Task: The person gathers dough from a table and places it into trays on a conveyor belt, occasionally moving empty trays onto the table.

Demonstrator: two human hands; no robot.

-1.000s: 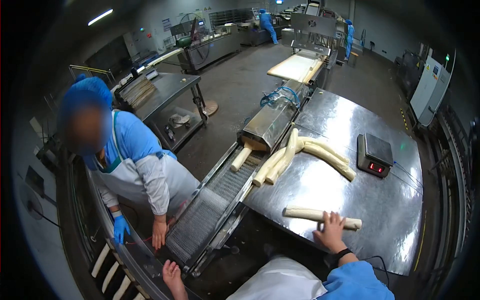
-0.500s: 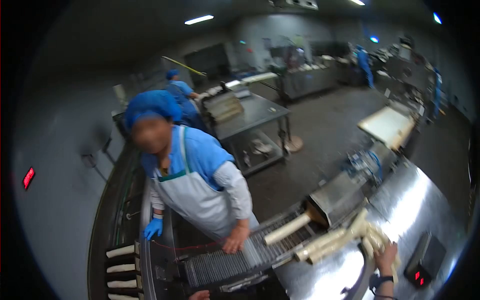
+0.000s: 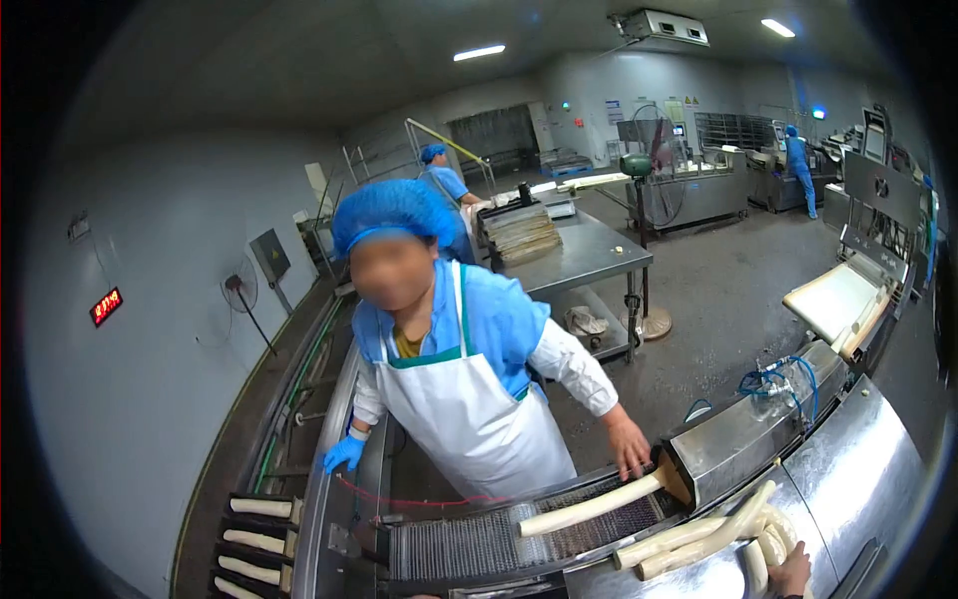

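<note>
dough rolls (image 3: 743, 534) under right hand (image 3: 793, 574)

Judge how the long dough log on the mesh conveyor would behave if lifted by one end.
The dough log would probably sag: the logs piled on the steel table already curve limply. It looks dense and likely heavy. Being round, it might roll if pushed sideways.

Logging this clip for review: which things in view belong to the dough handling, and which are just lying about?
In hand:
- right hand at the frame's bottom edge
- pile of dough logs it touches
- dough log on the mesh conveyor

Lying about:
- stack of trays on the far table
- fan on the wall
</note>
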